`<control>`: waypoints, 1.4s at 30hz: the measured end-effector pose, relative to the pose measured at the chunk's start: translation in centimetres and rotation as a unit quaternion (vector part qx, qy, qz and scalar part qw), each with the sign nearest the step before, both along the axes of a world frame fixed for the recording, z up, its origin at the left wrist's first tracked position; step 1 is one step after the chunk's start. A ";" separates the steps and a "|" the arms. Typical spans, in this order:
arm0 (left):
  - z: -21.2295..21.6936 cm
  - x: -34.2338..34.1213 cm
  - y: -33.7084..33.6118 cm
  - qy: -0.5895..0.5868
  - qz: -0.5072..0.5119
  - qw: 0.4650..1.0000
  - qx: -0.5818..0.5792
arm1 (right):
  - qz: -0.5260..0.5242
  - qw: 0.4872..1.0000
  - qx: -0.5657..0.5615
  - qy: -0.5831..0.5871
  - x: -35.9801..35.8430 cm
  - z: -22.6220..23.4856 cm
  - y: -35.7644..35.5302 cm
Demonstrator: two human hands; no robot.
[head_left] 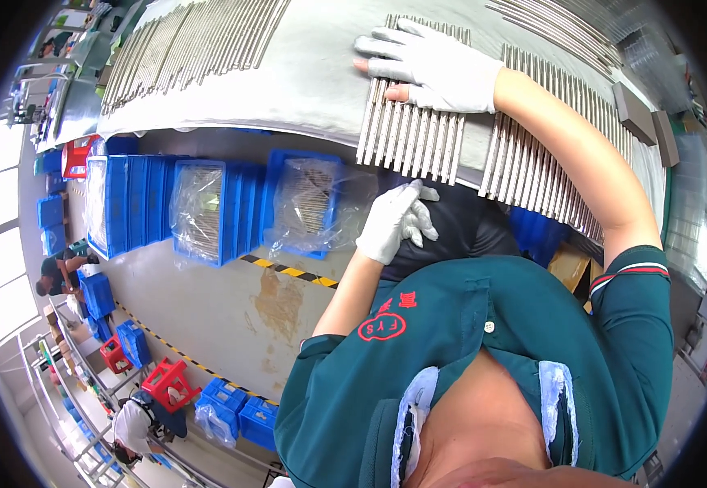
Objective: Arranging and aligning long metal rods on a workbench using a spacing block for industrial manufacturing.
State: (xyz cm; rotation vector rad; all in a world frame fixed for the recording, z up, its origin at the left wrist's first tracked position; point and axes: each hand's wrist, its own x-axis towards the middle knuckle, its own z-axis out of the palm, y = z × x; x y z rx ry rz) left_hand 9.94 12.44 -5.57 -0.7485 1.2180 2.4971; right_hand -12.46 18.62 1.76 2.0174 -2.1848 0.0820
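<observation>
Flat and open, the gloved right hand (431,65) presses on a row of metal rods (410,134) overhanging the near edge of the grey bench (305,77). Loosely curled, the gloved left hand (398,218) hangs below that edge, holding nothing. More rods (183,45) lie toward the far left corner. Blue crates (207,207) line the concrete floor (231,301) beneath.

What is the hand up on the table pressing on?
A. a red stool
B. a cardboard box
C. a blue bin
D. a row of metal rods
D. The gloved right hand lies flat on a row of metal rods laid side by side on the table; the blue bins sit down on the floor.
</observation>
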 end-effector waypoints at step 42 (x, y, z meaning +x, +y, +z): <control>0.2 -0.1 0.0 0.002 -0.011 1.000 -0.011 | 0.005 0.999 -0.041 0.015 0.4 -0.5 -3.1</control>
